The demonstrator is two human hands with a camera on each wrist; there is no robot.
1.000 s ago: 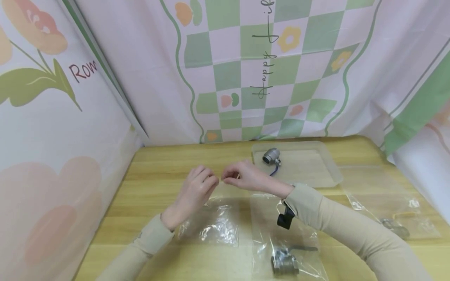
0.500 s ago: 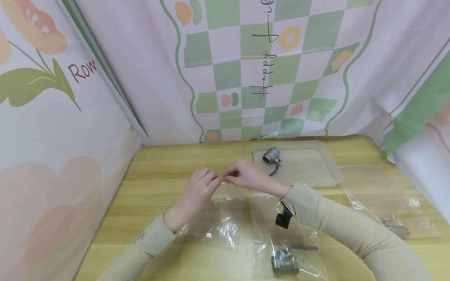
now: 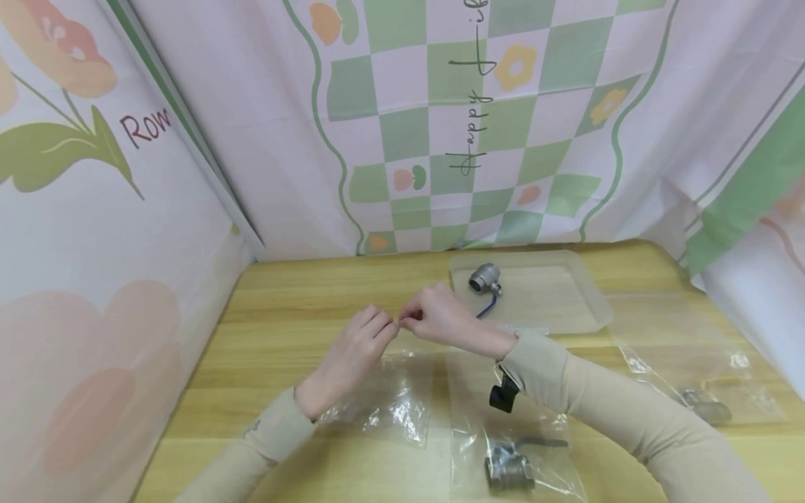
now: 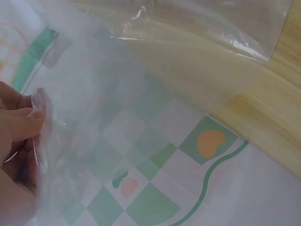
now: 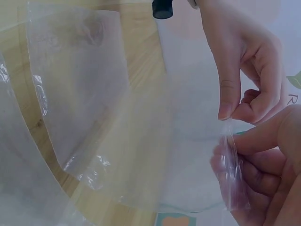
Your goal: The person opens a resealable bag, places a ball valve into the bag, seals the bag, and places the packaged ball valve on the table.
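A clear plastic zip bag (image 3: 393, 402) hangs from both hands, its lower part close over the table, and nothing shows inside it. My left hand (image 3: 349, 360) pinches its top edge between thumb and fingers. Right beside it, fingertips nearly meeting, my right hand (image 3: 449, 321) pinches the same edge. In the right wrist view the zip strip runs along the right hand's fingers (image 5: 258, 136), while the left hand (image 5: 244, 61) grips one end above. The left wrist view shows the filmy bag (image 4: 94, 108) stretching away from the pinching hand (image 4: 19, 132).
A translucent tray (image 3: 591, 307) at the back holds a metal ball valve (image 3: 486, 278) with a blue lever. A second clear bag (image 3: 472, 419) contains a black-levered valve (image 3: 509, 474). Far right lies another bag (image 3: 666, 328) with a yellow-levered valve (image 3: 707, 407). Curtains (image 3: 402, 84) surround the table.
My left hand has shifted slightly right, closing the small gap to the right hand's fingertips. The bag's lower part has swung a little right, and my right forearm has drifted slightly left.
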